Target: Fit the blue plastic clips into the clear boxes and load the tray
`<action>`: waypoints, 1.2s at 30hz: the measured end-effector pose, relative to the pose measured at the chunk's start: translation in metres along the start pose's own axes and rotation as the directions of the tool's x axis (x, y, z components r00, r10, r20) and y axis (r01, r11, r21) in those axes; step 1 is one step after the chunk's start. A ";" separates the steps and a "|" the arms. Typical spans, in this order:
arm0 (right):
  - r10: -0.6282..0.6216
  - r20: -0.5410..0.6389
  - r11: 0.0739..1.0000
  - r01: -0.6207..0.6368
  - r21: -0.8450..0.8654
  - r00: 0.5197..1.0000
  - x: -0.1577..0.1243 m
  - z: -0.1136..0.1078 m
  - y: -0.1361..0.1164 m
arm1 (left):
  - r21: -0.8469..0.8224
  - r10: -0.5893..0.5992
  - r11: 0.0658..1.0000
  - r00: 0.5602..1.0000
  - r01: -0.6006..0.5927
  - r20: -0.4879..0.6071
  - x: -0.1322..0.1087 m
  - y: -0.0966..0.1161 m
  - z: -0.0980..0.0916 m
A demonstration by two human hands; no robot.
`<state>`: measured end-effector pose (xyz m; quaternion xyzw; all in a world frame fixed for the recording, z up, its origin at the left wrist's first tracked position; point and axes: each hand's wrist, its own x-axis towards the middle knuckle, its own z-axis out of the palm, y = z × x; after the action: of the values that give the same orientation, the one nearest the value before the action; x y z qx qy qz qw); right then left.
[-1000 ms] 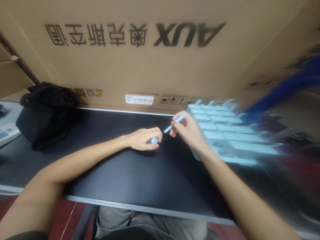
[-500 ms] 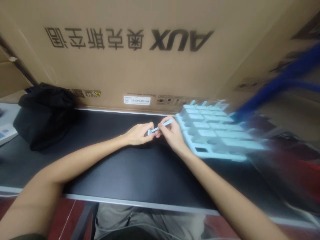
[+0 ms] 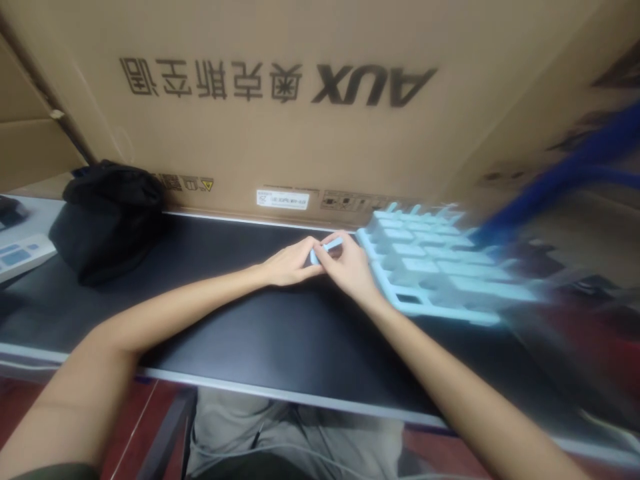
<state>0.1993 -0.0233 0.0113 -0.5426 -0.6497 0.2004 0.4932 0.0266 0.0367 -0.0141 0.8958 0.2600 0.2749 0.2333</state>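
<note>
A slim light-blue stick-like piece (image 3: 334, 244) is pinched between both hands above the black tabletop, and fingers cover much of it. My left hand (image 3: 293, 261) closes on its rounded left end. My right hand (image 3: 347, 267) grips its shaft with thumb and fingertips, and the shaft's upper end pokes out between them. The piece's exact kind is too small to tell. Just right of my right hand stands a light-blue moulded tray (image 3: 407, 300) with rows of raised blocks and several upright light-blue sticks at its far side.
A large cardboard box (image 3: 225, 140) with upside-down print stands behind the black table (image 3: 270, 340). On the left lie a black cloth bag (image 3: 107, 220) and a white device with a small display (image 3: 25, 257). A blue bar (image 3: 560, 167) slants at the right.
Both hands have drawn closer together around the light-blue piece, hiding more of it. The whole view has shifted slightly, with the scene further right.
</note>
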 end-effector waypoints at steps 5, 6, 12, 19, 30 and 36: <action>-0.136 0.032 0.959 0.139 -0.245 0.990 0.005 -0.031 -0.015 | -0.195 0.180 0.962 0.980 -0.193 -0.084 0.020 -0.006 0.027; -0.148 0.056 0.947 0.158 -0.278 0.987 0.006 -0.038 -0.016 | -0.188 0.188 0.962 0.979 -0.199 -0.073 0.024 -0.006 0.032; -0.128 0.211 0.857 0.216 -0.468 0.969 0.013 -0.098 -0.019 | -0.164 0.249 0.950 0.962 -0.265 -0.112 0.050 0.013 0.051; -0.043 0.391 0.579 0.342 -0.740 0.919 0.011 -0.169 -0.050 | -0.317 0.336 0.872 0.927 -0.373 -0.168 0.075 0.061 0.074; 0.130 0.432 0.601 0.275 -0.750 0.892 -0.005 -0.233 -0.021 | -0.112 0.319 0.939 0.946 -0.325 -0.064 0.080 0.067 0.107; 0.191 0.384 0.523 0.238 -0.819 0.904 -0.010 -0.233 -0.018 | 0.195 0.270 0.937 0.954 -0.291 0.129 0.072 0.073 0.107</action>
<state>0.3898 -0.1025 0.1223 -0.6462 -0.7622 -0.0359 0.0119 0.1684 -0.0051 -0.0253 0.9560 0.1454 0.2308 0.1075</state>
